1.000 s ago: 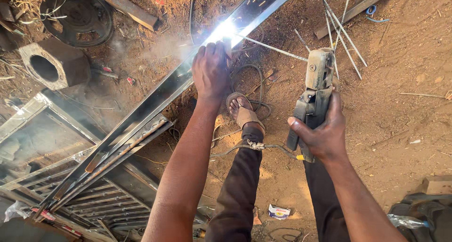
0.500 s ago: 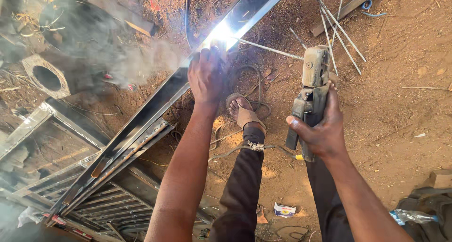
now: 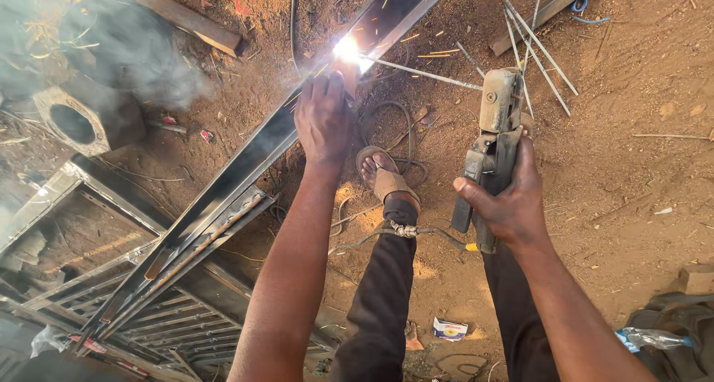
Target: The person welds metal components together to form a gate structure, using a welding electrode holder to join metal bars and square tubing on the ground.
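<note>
Now the welding glare (image 3: 348, 51) sits at the upper end of the long steel beam (image 3: 245, 159), and the grey smoke (image 3: 126, 47) has drifted away from the beam toward the upper left, thinner than a second ago. The left hand (image 3: 325, 118) lies on the beam just below the glare, fingers curled round something I cannot make out, so its grip cannot be told for sure. The right hand (image 3: 509, 203), well to the right of the beam, is clamped round the body of an angle grinder (image 3: 494, 136) held upright above the dirt, much as it was before. A sandalled foot (image 3: 379, 174) stands between beam and grinder. Judging by the steady spark, the weld on the beam is in progress.
</note>
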